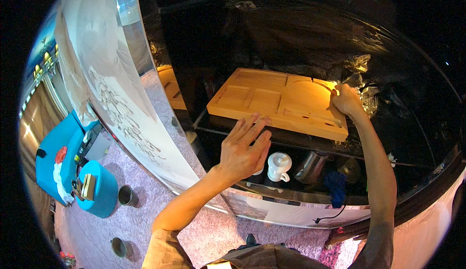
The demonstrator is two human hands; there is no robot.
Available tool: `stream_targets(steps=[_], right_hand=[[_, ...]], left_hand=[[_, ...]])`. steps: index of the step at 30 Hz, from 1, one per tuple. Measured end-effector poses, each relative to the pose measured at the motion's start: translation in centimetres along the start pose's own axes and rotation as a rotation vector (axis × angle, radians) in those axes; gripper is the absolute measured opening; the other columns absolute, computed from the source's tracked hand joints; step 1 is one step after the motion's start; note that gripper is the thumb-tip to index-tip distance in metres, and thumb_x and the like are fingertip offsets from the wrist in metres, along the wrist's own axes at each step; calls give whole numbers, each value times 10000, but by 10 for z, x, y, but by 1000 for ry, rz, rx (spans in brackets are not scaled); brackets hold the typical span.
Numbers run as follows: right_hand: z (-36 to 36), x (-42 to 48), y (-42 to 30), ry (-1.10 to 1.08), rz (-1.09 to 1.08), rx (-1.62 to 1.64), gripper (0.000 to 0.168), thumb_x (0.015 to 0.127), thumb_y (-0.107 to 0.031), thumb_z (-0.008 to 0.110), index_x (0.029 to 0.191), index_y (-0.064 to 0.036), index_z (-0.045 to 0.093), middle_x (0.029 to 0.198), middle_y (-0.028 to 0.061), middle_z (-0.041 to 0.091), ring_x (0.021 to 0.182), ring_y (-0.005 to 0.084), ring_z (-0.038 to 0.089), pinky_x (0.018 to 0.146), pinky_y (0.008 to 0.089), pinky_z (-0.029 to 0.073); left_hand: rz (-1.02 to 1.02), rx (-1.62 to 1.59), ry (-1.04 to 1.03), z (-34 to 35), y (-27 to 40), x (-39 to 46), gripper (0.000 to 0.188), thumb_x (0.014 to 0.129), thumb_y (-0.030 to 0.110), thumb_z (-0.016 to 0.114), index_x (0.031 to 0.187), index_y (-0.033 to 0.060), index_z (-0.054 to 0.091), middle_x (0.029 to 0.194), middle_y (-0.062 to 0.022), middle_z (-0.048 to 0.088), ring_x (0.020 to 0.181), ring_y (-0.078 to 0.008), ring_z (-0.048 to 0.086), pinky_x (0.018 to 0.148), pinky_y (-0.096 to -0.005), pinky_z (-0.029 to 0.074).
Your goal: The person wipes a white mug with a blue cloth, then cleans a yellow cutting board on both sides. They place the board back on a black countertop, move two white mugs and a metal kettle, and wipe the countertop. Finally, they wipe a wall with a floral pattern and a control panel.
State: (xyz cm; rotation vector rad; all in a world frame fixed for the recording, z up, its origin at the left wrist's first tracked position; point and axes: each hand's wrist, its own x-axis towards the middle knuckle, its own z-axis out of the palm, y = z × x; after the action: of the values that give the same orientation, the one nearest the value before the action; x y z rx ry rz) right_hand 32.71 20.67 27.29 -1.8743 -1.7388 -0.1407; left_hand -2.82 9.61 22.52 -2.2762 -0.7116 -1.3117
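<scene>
A rectangular wooden tray (262, 113) with carved compartments and a round recess lies tilted in view on a dark glossy surface. At its right edge is my right hand (347, 99), fingers curled, fingertips at the lit end of the round recess; whether they grip the wood or something small is hidden. Palm down, my left hand (245, 149) hovers at the tray's near edge with fingers spread, holding nothing. Just below it stands a white lidded cup (279, 163) with a handle, and a metal pitcher (309, 166) is to the cup's right.
A dark blue cloth (335, 187) hangs near the front edge, beside a black cable (329, 218). Crumpled shiny foil (369, 98) is behind my right hand. A mirrored edge (164, 98) borders the left. Beyond it are a turquoise pouf (103, 192) and dark pots (125, 195) on carpet.
</scene>
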Motion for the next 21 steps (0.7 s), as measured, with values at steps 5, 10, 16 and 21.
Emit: stream_targets(steps=[5,10,16,21], right_hand=[[-4,-23,-38,5,-93,-79,387,871,-317,701,1155,-57,667,893,237,711,855,383,699,755,478,540],[8,-23,-30,52,-93,1,385,883,-303,704,1164,-45,650,857,214,708,843,380,694,795,502,515],[15,-33,-50,114,-93,-121,440,962,-364,632,1241,-25,608,734,224,675,705,383,688,669,496,534],[3,-20,-31,195,-273,-137,377,909,-305,685,1073,35,680,689,207,683,636,327,699,603,442,550]], left_hand=[[-114,40,8,5,-16,3,213,816,141,730,994,37,678,1228,-162,658,1247,-394,569,1022,-516,456],[-69,14,23,13,-27,7,167,805,132,735,932,49,665,1127,-136,682,1054,-365,639,948,-489,486],[-93,149,76,29,-33,-4,239,812,167,725,1007,32,692,1072,-115,685,1017,-321,630,932,-478,467],[-97,151,5,32,-30,9,234,863,188,719,1028,23,700,1077,-130,692,1045,-331,634,942,-487,448]])
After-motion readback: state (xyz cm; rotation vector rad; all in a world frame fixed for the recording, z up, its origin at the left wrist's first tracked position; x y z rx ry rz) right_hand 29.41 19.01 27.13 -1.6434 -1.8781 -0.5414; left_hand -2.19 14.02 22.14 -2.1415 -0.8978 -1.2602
